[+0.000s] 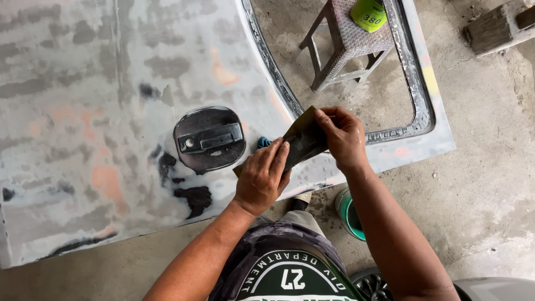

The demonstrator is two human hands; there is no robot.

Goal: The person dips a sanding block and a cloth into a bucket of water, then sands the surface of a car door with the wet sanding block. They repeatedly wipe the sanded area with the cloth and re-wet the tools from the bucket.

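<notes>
Two hands on one sheet of sandpaper [304,140]: dark, thin, flexible, roughly rectangular, bent along its length. Long axis runs diagonally, lower-left end near the left hand, upper-right end rising toward the right hand. Sheet sits just above the lower edge of a car door panel [111,83].

Left hand [262,175]: palm down, fingers [277,153] pressed flat over the lower end of the sheet, closed on it against the panel. Right hand [343,136]: fingers curled and pinching the upper corner of the sheet, thumb side at the top edge.

Door panel: one, lying flat, sanded to a dull grey finish with patchy orange-pink and darker grey blotches; several black irregular spots near the handle. Window opening at the upper right has a rough, ridged frame. One black door handle [210,139] in a rounded glossy recess, just left of the left hand. One small blue scrap [263,142] peeks out between handle and sandpaper; material cannot be told.

Floor [490,167]: bare concrete, dusty, mottled. Seen through the window opening: one woven-texture stool [348,44], four legs, with one yellow-green cylindrical can [368,14] on top. One green-rimmed round container [350,214] on the floor beside the right forearm. One weathered wooden block [496,28] at the upper right corner.
</notes>
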